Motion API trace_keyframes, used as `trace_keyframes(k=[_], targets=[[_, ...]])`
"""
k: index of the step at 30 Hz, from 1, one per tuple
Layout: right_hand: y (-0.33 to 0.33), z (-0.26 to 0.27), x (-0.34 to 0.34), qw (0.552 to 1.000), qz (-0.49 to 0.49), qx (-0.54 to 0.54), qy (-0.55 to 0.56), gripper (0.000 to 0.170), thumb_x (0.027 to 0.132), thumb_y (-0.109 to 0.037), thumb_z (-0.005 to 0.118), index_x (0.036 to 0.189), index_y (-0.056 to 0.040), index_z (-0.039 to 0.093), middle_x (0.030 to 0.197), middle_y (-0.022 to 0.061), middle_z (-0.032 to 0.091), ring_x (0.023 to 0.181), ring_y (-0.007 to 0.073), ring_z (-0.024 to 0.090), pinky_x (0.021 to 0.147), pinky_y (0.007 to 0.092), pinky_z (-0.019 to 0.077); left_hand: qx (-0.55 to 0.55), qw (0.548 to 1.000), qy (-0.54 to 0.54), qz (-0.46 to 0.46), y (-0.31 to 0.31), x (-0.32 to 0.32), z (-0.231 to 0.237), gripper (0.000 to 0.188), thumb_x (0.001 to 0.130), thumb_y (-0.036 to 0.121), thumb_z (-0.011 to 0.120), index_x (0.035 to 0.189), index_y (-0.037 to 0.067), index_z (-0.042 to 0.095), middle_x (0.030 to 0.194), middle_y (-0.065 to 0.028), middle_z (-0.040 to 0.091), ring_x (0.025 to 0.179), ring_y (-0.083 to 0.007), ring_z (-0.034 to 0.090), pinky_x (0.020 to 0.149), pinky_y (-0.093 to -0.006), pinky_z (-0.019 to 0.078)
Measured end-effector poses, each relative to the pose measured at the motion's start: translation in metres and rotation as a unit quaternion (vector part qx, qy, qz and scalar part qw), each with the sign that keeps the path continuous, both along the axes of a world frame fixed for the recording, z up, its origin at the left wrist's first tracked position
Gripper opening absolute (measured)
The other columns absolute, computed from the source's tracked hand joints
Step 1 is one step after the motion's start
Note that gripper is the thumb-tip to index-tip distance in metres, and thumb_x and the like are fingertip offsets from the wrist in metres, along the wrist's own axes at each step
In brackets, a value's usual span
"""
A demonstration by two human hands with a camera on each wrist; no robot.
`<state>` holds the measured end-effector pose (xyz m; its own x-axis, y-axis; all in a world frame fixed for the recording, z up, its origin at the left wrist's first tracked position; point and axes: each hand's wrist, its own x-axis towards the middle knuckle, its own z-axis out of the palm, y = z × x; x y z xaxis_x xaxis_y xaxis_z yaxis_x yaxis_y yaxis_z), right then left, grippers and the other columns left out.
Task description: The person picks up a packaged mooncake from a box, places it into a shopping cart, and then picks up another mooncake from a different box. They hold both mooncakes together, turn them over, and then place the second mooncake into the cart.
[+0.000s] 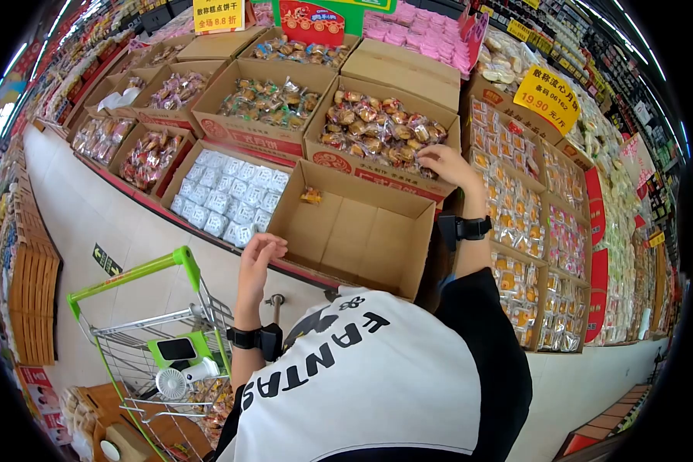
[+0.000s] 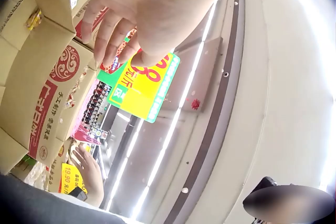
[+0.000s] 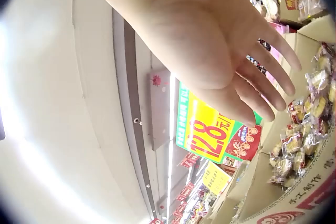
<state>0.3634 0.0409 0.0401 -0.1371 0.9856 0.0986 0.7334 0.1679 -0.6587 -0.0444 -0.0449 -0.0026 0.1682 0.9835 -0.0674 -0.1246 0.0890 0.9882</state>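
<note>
My right hand [image 1: 448,165] reaches over the right front corner of a carton [image 1: 339,162] heaped with wrapped pastries [image 1: 381,123]. In the right wrist view its fingers [image 3: 268,69] are spread and extended near the pile, with nothing held. Nearer to me stands a deep carton [image 1: 362,250] with one small wrapped pastry [image 1: 310,195] in its far left corner. My left hand [image 1: 263,252] hovers by that carton's left front side, beside rows of white-wrapped packets [image 1: 227,192]. Its fingers [image 2: 107,37] are loosely bent and hold nothing in the left wrist view.
A shopping cart [image 1: 131,273] with a phone [image 1: 177,349] and a small white fan [image 1: 171,383] stands at my left. More cartons of wrapped snacks [image 1: 269,100] line the display behind. Packaged cakes [image 1: 516,215] fill trays on the right, below a yellow price sign [image 1: 547,100].
</note>
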Motion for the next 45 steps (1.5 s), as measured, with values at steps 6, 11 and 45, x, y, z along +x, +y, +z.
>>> trace_keyframes(k=[6,11,45], targets=[[0.032,-0.026,0.005,0.999,-0.040,-0.001,-0.037,0.025,0.077,-0.019,0.054,0.091,0.0007,0.061,0.090,0.0172,0.058,0.082,0.0277,0.056,0.072,0.0340,0.0432,-0.020,0.999,0.004,-0.032,0.023,0.022,0.000,0.011,0.085,0.008,0.043,0.088,0.002,0.051,0.087,-0.0070,0.056,0.079,-0.0135,0.054,0.074,-0.0248,0.0437],[0.058,-0.063,0.016,0.994,-0.044,0.001,-0.102,0.028,0.076,-0.024,0.055,0.092,-0.0011,0.062,0.103,0.0191,0.055,0.095,0.0299,0.052,0.082,0.0360,0.0398,-0.036,0.998,0.002,-0.050,0.038,0.035,-0.009,0.011,0.086,0.008,0.042,0.088,0.003,0.051,0.087,-0.0066,0.056,0.079,-0.0124,0.055,0.074,-0.0241,0.0438],[0.092,-0.041,-0.021,0.992,0.038,0.025,0.119,0.036,0.088,-0.022,0.045,0.119,-0.0050,0.045,0.129,0.0074,0.038,0.126,0.0247,0.023,0.100,0.0407,0.0220,-0.116,0.988,0.027,-0.098,0.070,0.065,-0.014,0.011,0.087,0.011,0.043,0.088,0.003,0.051,0.086,-0.0059,0.057,0.080,-0.0119,0.054,0.075,-0.0239,0.0426]])
